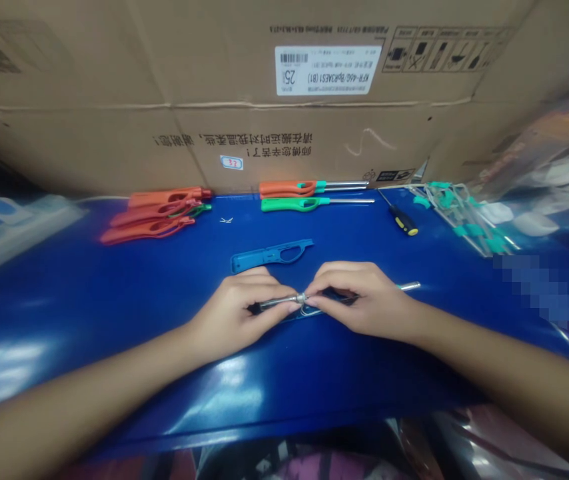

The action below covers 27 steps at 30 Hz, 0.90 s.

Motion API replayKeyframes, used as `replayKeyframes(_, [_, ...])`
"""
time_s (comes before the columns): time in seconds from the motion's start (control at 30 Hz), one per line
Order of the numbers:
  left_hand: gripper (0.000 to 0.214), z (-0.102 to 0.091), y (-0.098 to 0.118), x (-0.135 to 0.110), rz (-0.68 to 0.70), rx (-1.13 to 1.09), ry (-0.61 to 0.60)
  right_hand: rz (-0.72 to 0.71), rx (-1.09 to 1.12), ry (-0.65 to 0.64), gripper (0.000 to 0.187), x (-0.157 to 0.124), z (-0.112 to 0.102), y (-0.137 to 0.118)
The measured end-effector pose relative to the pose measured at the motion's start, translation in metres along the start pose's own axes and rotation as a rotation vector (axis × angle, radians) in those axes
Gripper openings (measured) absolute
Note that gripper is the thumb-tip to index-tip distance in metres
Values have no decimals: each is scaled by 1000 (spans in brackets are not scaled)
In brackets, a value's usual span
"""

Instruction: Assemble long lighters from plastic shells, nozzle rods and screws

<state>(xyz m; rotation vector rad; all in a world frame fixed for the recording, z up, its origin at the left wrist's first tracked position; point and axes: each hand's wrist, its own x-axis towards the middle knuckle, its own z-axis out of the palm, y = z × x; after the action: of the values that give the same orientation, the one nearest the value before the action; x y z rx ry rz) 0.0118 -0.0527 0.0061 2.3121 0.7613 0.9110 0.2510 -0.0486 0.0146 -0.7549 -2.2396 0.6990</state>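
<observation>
My left hand point(239, 308) is closed, with thumb and forefinger pinching a thin, silvery, rod-like lighter part point(279, 302). At the right end of that part, the fingertips of my right hand point(369, 293) pinch a small pale fitting point(301, 298) with a thin wire looping below it. Under my hands lies a blue piece, mostly covered. A metal lighter tube point(411, 287) sticks out beyond my right hand; its other end is hidden. Just above my hands, a blue lighter shell half point(270, 255) lies with its hollow inner side up.
Orange-red lighter handles point(152, 217) lie at back left. An orange lighter point(289, 189) and a green lighter point(292, 204) lie by the cardboard wall point(114, 147). A screwdriver point(403, 220) and several metal tubes with teal parts point(457, 213) are at right on the blue table point(114, 293).
</observation>
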Motion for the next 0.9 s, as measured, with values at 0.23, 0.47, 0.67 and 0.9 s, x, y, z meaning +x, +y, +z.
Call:
replayKeyframes(0.23, [17, 0, 0, -1, -2, 11, 3, 11, -3, 8, 8, -1, 0, -1])
replayKeyframes(0.47, [16, 0, -1, -3, -3, -5, 3, -38, 17, 23, 13, -2, -1, 1])
replayKeyframes(0.67, [20, 0, -4, -4, 29, -3, -7, -95, -15, 35, 14, -2, 1, 0])
replayKeyframes(0.9, [20, 1, -5, -2, 38, 37, 16, -98, -114, -9, 14, -2, -3, -2])
